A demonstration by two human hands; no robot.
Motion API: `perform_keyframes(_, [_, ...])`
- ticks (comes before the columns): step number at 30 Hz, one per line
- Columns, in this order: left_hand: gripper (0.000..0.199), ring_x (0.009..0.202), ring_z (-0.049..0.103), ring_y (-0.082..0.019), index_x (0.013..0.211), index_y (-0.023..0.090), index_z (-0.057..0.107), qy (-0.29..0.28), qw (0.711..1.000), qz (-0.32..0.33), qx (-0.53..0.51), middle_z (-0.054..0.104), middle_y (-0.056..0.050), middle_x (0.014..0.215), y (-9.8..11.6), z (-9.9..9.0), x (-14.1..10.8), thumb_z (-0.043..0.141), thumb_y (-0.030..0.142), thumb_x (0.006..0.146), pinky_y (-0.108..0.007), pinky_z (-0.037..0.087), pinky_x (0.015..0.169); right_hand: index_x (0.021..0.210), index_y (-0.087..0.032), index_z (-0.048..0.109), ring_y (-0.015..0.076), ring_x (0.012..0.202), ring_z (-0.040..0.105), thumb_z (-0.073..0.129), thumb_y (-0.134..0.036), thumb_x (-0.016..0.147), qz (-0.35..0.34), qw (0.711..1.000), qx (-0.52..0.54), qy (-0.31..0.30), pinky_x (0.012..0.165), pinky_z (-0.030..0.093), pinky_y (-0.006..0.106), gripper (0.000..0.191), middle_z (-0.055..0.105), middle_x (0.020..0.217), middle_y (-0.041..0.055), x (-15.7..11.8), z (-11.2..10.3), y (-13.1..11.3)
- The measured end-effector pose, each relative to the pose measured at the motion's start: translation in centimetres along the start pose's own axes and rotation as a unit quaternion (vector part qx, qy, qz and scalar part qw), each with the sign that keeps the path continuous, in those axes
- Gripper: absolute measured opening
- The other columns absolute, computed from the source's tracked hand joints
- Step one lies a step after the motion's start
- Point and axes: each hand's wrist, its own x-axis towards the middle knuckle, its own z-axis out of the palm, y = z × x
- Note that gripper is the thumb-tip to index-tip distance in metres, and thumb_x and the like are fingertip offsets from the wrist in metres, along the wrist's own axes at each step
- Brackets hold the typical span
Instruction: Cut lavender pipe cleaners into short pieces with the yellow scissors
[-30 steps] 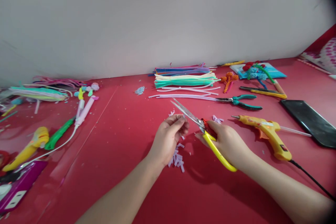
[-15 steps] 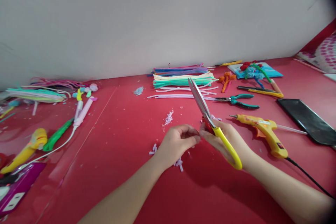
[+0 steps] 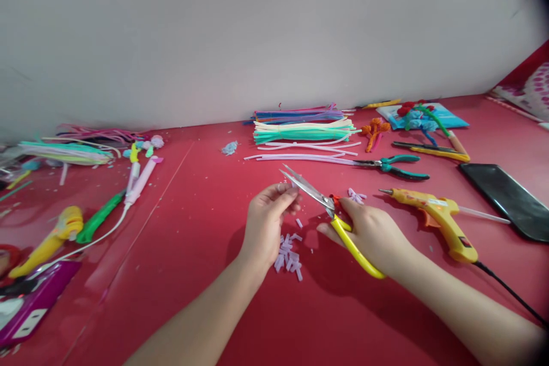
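Observation:
My right hand is wrapped round the yellow-handled scissors, whose slightly parted blades point up and left. Their tips reach my left hand, which is pinched round a small lilac piece beside the blades. Below, on the red table, lies a pile of short lilac pieces, with one loose piece above it. More lilac pieces lie just beyond my right hand.
Pipe cleaner bundles and teal pliers lie at the back. A yellow glue gun and black phone are on the right. At left are a pink tool, green tool and purple power strip.
My left hand has moved left and up, away from my right fingers. The scissors have swung down and left, bringing their blades to my left fingertips. More of the lilac pile shows.

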Motion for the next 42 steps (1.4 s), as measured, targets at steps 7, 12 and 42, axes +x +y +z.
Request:
perform_keyframes(7, [0.006,0.058,0.051,-0.007,0.071,0.013,0.059,0.025,0.999,0.014,-0.034,0.057,0.000,0.066,-0.02,-0.05,-0.04,0.058,0.017,0.066,-0.020,0.039,0.057,0.070,-0.021,0.040,0.0129,0.047,0.049,0.035,-0.052,0.074,-0.011,0.999,-0.040,-0.001,0.045,0.021,0.022,0.031,0.053,0.056,-0.0003,-0.22,0.91,-0.08])
perform_keyframes(12, [0.006,0.061,0.052,-0.007,0.071,0.014,0.059,0.032,0.998,0.010,-0.046,0.057,0.000,0.067,-0.06,-0.03,-0.02,0.058,0.017,0.067,-0.020,0.039,0.059,0.070,-0.020,0.041,0.0120,0.046,0.048,0.035,-0.051,0.074,-0.017,0.999,-0.035,0.003,0.044,0.020,0.022,0.031,0.052,0.054,-0.0004,-0.29,0.98,-0.17])
perform_keyframes(42, [0.008,0.062,0.052,-0.006,0.074,0.014,0.060,0.024,0.998,0.010,-0.058,0.057,0.000,0.069,-0.10,-0.02,-0.07,0.058,0.017,0.068,-0.018,0.040,0.060,0.062,-0.021,0.038,0.0090,0.041,0.039,0.036,-0.051,0.074,-0.021,0.999,-0.030,0.007,0.043,0.018,0.021,0.032,0.045,0.046,-0.0029,-0.33,1.14,-0.06])
